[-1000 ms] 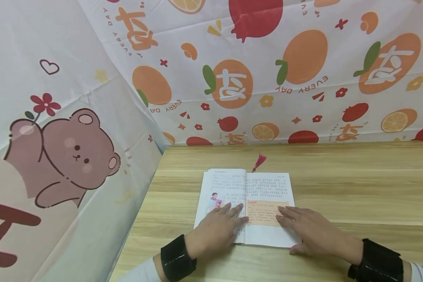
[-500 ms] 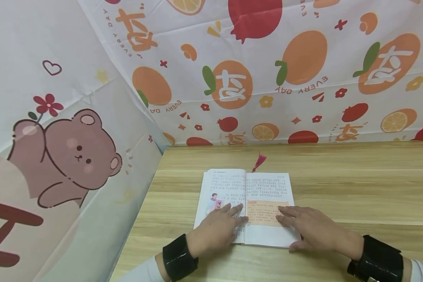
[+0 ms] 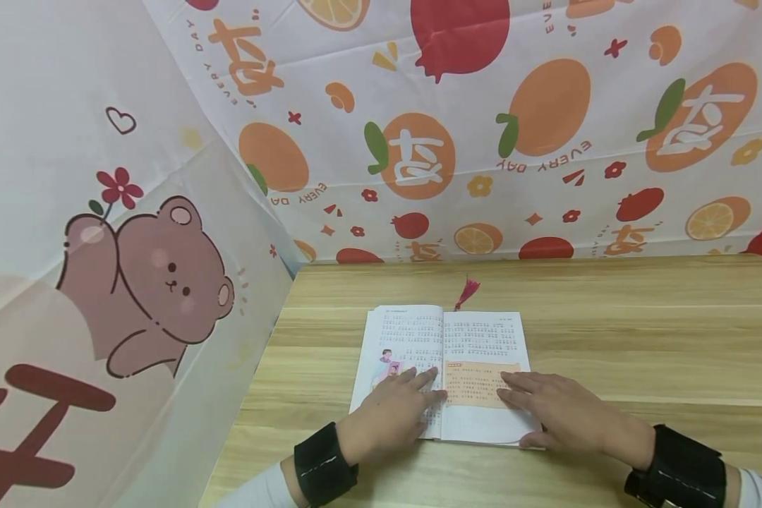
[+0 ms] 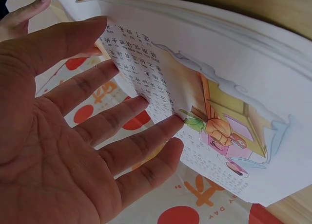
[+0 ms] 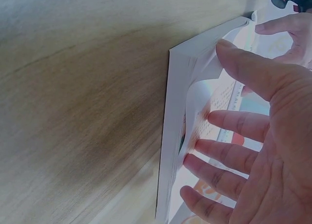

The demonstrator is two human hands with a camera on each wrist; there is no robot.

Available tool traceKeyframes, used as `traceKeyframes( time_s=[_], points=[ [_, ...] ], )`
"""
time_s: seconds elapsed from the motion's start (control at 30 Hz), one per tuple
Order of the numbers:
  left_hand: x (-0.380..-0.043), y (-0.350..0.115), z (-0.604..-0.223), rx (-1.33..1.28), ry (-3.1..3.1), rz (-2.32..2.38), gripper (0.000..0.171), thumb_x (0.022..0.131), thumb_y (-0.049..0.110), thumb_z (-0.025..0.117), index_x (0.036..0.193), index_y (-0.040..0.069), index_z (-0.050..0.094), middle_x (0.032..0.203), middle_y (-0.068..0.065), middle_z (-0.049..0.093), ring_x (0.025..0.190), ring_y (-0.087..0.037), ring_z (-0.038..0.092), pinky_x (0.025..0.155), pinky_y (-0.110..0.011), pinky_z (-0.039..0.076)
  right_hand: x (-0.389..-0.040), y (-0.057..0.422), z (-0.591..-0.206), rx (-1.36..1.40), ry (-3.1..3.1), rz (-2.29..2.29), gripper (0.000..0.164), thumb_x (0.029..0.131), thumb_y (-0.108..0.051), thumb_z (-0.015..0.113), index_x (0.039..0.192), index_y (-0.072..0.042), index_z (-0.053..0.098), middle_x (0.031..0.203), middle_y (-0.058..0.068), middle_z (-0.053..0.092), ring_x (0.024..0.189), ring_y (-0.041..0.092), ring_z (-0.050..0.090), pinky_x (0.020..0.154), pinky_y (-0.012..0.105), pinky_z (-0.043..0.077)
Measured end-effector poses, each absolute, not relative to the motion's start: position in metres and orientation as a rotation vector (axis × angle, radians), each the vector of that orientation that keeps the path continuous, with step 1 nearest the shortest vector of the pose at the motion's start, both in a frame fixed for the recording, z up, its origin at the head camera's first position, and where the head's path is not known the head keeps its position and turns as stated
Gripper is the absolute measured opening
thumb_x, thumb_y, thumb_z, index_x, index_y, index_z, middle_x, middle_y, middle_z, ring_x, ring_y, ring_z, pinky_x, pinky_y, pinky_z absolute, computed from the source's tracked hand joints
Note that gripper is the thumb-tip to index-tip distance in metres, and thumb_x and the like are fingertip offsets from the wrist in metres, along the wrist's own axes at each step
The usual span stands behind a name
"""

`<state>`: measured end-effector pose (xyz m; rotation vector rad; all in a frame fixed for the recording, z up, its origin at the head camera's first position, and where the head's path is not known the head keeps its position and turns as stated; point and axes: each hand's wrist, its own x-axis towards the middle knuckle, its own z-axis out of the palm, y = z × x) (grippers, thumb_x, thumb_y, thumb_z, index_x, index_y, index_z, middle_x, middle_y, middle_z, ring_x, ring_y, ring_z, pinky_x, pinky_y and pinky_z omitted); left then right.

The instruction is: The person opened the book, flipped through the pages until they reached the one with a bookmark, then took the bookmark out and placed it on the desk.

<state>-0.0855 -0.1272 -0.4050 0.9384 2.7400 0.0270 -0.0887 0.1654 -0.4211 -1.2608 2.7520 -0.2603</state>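
Observation:
An open book [image 3: 482, 428] lies on the wooden table, print on both pages, with a coloured drawing on the left page and an orange text box on the right. My left hand [image 3: 387, 414] rests on the left page, fingers spread and straight, tips near the spine. Over the outer edge of the right page lies my right hand [image 3: 568, 414], fingers straight. In the right wrist view its thumb [image 5: 246, 65] touches the lower edge of the pages, and the top page [image 5: 199, 95] bows upward there. The left wrist view shows the illustration [image 4: 229, 121] beside the left fingertips.
A pink tassel [image 3: 467, 291] sticks out beyond the top of the spine. Behind the table [image 3: 660, 331] hangs a fruit-printed cloth [image 3: 476, 141], and a bear-printed cloth [image 3: 241, 212] hangs on the left. Black bands [image 3: 325, 463] wrap both wrists.
The right thumb has edged up to the book's lower right corner, where the page lifts slightly. The left hand stays nearly still. The bear print on the left has shifted right.

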Motion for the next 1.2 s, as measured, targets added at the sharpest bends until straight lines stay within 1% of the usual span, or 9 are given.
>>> traceKeyframes(
  time_s=[0.17, 0.43, 0.57, 0.73, 0.83, 0.93, 1.0, 1.1, 1.2],
  points=[
    [-0.086, -0.128, -0.402, 0.963, 2.741, 0.016, 0.046, 0.092, 0.023, 0.071, 0.138, 0.024, 0.063, 0.154, -0.005, 0.048, 0.138, -0.033, 0.049, 0.109, -0.051, 0.043, -0.09, 0.165, -0.418, -1.268, 2.737, -0.265, 0.067, 0.082, -0.046, 0.079, 0.134, -0.008, 0.064, 0.142, 0.017, 0.057, 0.124, 0.038, 0.059, 0.094, 0.054, 0.053],
    [-0.081, -0.124, -0.406, 1.073, 2.734, -0.017, 0.053, 0.099, 0.04, 0.058, 0.144, 0.012, 0.055, 0.159, -0.006, 0.039, 0.148, -0.033, 0.033, 0.112, -0.052, 0.04, -0.088, 0.16, -0.414, -1.303, 2.714, -0.252, 0.054, 0.078, -0.003, 0.075, 0.131, -0.007, 0.066, 0.141, 0.016, 0.059, 0.129, 0.037, 0.056, 0.104, 0.057, 0.044],
    [-0.08, -0.118, -0.409, 1.042, 2.724, 0.008, 0.07, 0.098, 0.058, 0.05, 0.146, 0.007, 0.051, 0.158, -0.005, 0.041, 0.147, -0.038, 0.032, 0.107, -0.056, 0.044, -0.086, 0.157, -0.411, -1.382, 2.789, -0.185, 0.054, 0.082, -0.01, 0.077, 0.135, -0.007, 0.063, 0.147, 0.014, 0.054, 0.137, 0.034, 0.049, 0.114, 0.056, 0.032],
    [-0.079, -0.11, -0.414, 1.003, 2.774, 0.01, 0.083, 0.095, 0.068, 0.047, 0.145, 0.002, 0.052, 0.155, -0.01, 0.045, 0.144, -0.041, 0.036, 0.102, -0.057, 0.048, -0.086, 0.148, -0.409, -1.659, 2.957, -0.156, 0.079, 0.077, -0.021, 0.083, 0.146, -0.002, 0.049, 0.154, 0.014, 0.045, 0.143, 0.031, 0.039, 0.125, 0.039, 0.0],
    [-0.075, -0.105, -0.418, 1.002, 2.838, -0.016, 0.079, 0.096, 0.06, 0.051, 0.146, -0.001, 0.048, 0.153, -0.015, 0.047, 0.141, -0.043, 0.042, 0.099, -0.055, 0.05, -0.085, 0.142, -0.41, -1.773, 3.048, -0.202, 0.069, 0.09, -0.024, 0.071, 0.149, -0.003, 0.043, 0.156, 0.014, 0.042, 0.147, 0.028, 0.033, 0.125, 0.036, -0.004],
    [-0.07, -0.102, -0.419, 0.968, 2.915, -0.005, 0.075, 0.096, 0.04, 0.057, 0.154, -0.002, 0.033, 0.157, -0.018, 0.04, 0.138, -0.041, 0.045, 0.098, -0.054, 0.051, -0.082, 0.138, -0.411, -1.784, 3.131, -0.265, 0.052, 0.107, -0.032, 0.041, 0.149, -0.003, 0.042, 0.156, 0.014, 0.042, 0.148, 0.027, 0.031, 0.125, 0.036, 0.002],
    [-0.066, -0.101, -0.419, 0.937, 2.967, 0.034, 0.085, 0.091, 0.025, 0.062, 0.16, 0.005, 0.017, 0.162, -0.019, 0.029, 0.139, -0.041, 0.045, 0.099, -0.055, 0.05, -0.08, 0.137, -0.413, -1.765, 3.181, -0.292, 0.057, 0.11, -0.037, 0.02, 0.149, -0.002, 0.044, 0.155, 0.015, 0.043, 0.146, 0.028, 0.034, 0.125, 0.036, 0.005],
    [-0.062, -0.103, -0.418, 0.938, 3.06, 0.058, 0.107, 0.081, 0.011, 0.073, 0.163, 0.019, 0.005, 0.166, -0.02, 0.013, 0.142, -0.042, 0.04, 0.1, -0.059, 0.048, -0.078, 0.14, -0.417, -1.7, 3.211, -0.294, 0.057, 0.109, -0.038, 0.026, 0.148, -0.001, 0.044, 0.156, 0.017, 0.041, 0.144, 0.032, 0.038, 0.125, 0.036, 0.008],
    [-0.062, -0.108, -0.418, 1.043, 3.178, -0.162, 0.104, 0.076, 0.008, 0.079, 0.161, 0.027, 0.023, 0.167, -0.018, 0.012, 0.146, -0.042, 0.033, 0.103, -0.059, 0.045, -0.075, 0.147, -0.421, -1.605, 3.179, -0.221, 0.057, 0.104, -0.039, 0.047, 0.147, -0.001, 0.046, 0.157, 0.017, 0.04, 0.142, 0.032, 0.041, 0.123, 0.038, 0.021]
  ],
)
